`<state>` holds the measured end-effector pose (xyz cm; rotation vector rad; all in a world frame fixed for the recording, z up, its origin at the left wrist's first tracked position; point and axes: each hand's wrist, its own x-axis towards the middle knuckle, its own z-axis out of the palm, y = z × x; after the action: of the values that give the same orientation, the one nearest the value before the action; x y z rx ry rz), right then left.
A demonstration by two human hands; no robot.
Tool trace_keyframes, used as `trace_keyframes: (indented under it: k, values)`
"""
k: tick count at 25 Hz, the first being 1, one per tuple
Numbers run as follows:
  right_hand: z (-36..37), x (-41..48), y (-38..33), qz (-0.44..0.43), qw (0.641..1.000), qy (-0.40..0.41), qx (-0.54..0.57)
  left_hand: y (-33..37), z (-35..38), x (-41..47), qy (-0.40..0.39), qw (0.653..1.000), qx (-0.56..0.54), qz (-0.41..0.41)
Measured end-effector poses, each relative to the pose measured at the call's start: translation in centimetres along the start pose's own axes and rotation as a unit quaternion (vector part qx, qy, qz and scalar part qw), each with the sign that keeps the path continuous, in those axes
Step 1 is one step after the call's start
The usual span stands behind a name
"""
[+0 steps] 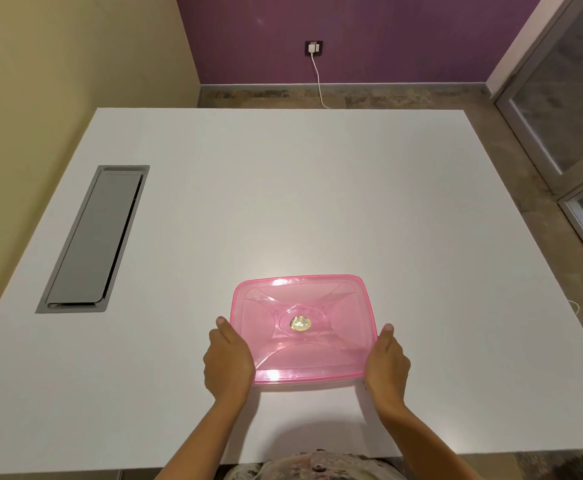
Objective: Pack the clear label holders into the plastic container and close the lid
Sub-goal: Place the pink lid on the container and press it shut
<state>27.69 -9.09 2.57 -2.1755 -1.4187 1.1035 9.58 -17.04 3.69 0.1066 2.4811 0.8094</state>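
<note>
A plastic container with a pink see-through lid [303,327] rests on the white table [283,202], close to the near edge. The lid lies flat over the container and carries a small round gold sticker at its centre. My left hand [227,362] presses against the container's left side, and my right hand [387,365] presses against its right side, so both hold it between them. No clear label holders show; the tinted lid hides whatever is inside.
A grey cable hatch [92,237] is set into the table at the left. A wall socket with a white charger and cord [314,48] sits on the purple wall beyond. A glass door frame stands at the right.
</note>
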Motion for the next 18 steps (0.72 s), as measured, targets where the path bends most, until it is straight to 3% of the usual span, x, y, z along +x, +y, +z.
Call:
trace_keyframes:
  k: [18]
  values:
    - [0.8,0.5,0.8,-0.072,0.995,0.043,-0.049,0.0,0.0,0.5,-0.006,0.999,0.023,0.021]
